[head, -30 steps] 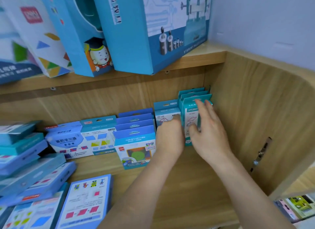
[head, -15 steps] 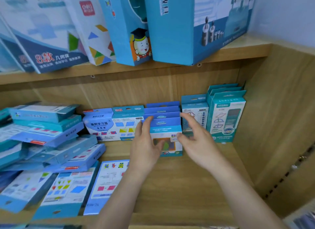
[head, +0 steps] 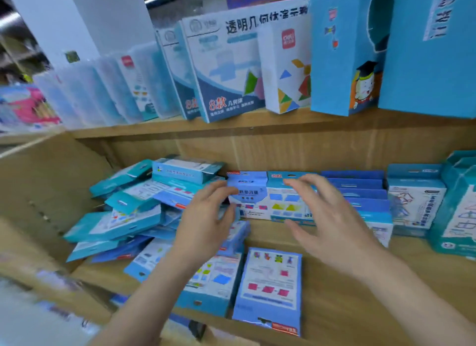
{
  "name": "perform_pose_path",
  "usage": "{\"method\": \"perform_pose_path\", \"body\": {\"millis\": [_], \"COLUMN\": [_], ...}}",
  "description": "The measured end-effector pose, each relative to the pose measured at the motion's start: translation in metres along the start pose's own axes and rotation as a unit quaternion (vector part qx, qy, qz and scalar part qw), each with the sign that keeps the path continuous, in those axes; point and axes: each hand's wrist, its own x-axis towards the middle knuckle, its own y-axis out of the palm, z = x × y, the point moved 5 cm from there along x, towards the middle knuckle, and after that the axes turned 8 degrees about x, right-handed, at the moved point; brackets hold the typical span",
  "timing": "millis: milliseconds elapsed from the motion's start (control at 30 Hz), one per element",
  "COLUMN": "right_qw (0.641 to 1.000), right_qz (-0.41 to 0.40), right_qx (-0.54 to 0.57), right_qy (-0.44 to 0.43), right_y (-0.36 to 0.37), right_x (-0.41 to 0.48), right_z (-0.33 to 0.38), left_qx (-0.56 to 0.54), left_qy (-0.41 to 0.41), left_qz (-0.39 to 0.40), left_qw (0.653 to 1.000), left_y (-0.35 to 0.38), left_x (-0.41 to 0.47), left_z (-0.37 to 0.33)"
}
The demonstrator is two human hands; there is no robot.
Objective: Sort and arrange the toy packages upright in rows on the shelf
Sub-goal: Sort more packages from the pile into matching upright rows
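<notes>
Small blue toy packages fill the wooden shelf (head: 347, 289). A loose heap of packages (head: 134, 211) lies flat and tilted at the left. Two upright packages (head: 260, 193) stand side by side at the back middle. A row of blue packages (head: 360, 191) stands to their right, then a white-fronted package (head: 414, 201) and teal packages (head: 458, 211). My left hand (head: 206, 222) hovers in front of the left upright package, fingers spread, holding nothing. My right hand (head: 327, 216) is spread in front of the right one, also holding nothing.
Two packages lie flat near the front edge: a blue one (head: 270, 286) and one under my left wrist (head: 216, 281). The upper shelf (head: 231, 124) carries large boxes (head: 226, 62) and clear cases (head: 108, 88), overhanging the lower opening. A wooden side wall (head: 38, 180) closes the left.
Both hands left the teal packages at the far right and moved leftward along the row, now hovering before the two upright middle packages. The view swung left, revealing the heap.
</notes>
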Motion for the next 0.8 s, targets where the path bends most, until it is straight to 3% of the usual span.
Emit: {"method": "perform_pose_path", "body": {"millis": [300, 533, 633, 800], "right_qw": [0.992, 0.987, 0.985, 0.974], "right_qz": [0.095, 0.149, 0.154, 0.176], "right_qx": [-0.074, -0.044, -0.044, -0.144], "right_qy": [-0.041, 0.042, 0.069, -0.005], "right_y": [0.087, 0.147, 0.160, 0.174], "right_x": [0.097, 0.160, 0.171, 0.147], "right_z": [0.074, 0.089, 0.086, 0.124], "left_qx": [0.102, 0.159, 0.115, 0.154], "left_qy": [-0.033, 0.032, 0.031, 0.096], "left_qz": [0.048, 0.245, 0.194, 0.160], "left_qw": [0.993, 0.956, 0.974, 0.970], "left_y": [-0.054, -0.049, -0.050, -0.046], "left_x": [0.022, 0.005, 0.006, 0.013], "left_z": [0.152, 0.221, 0.236, 0.238]}}
